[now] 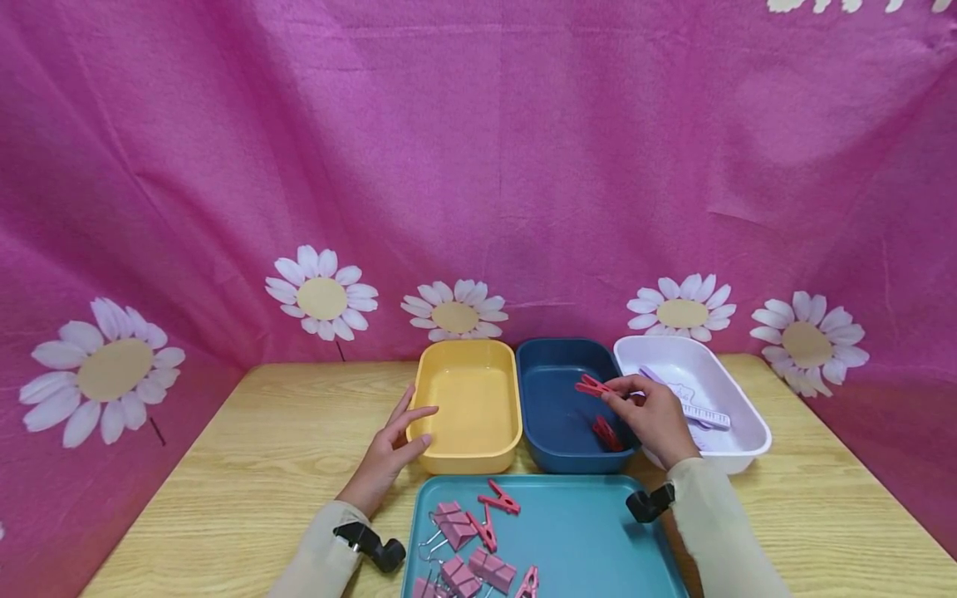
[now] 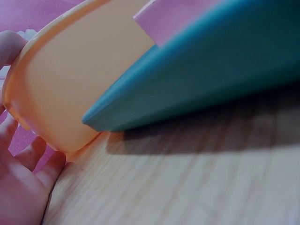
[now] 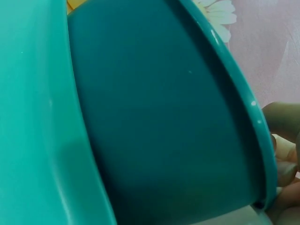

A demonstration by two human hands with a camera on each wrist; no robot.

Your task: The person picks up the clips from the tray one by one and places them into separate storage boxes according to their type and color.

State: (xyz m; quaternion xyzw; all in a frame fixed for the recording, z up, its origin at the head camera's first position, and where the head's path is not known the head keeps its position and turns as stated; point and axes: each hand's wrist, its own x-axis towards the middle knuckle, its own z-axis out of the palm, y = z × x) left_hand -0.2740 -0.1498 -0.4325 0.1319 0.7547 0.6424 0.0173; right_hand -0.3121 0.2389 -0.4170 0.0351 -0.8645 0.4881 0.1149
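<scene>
Between thumb and fingers, my right hand [image 1: 656, 415] pinches a red clothespin [image 1: 592, 385] above the dark blue bin [image 1: 529, 399]. Another red clothespin [image 1: 607, 433] is lower down in that bin, near its right side. At the left rim of the yellow bin [image 1: 467, 407], my left hand [image 1: 387, 457] rests with relaxed fingers, some reaching over the rim and others along the outer wall. The left wrist view shows its fingers [image 2: 35, 157] against the bin's outside. In the right wrist view the blue bin's wall [image 3: 164, 108] hides the held clothespin.
A teal tray [image 1: 583, 531] lies in front with pink binder clips [image 1: 454, 523] and several red clothespins [image 1: 499, 498]. The white bin [image 1: 736, 407] at right holds a lilac ruler [image 1: 706, 415] and other lilac items. A pink flowered cloth [image 1: 478, 166] hangs behind the wooden table [image 1: 277, 465].
</scene>
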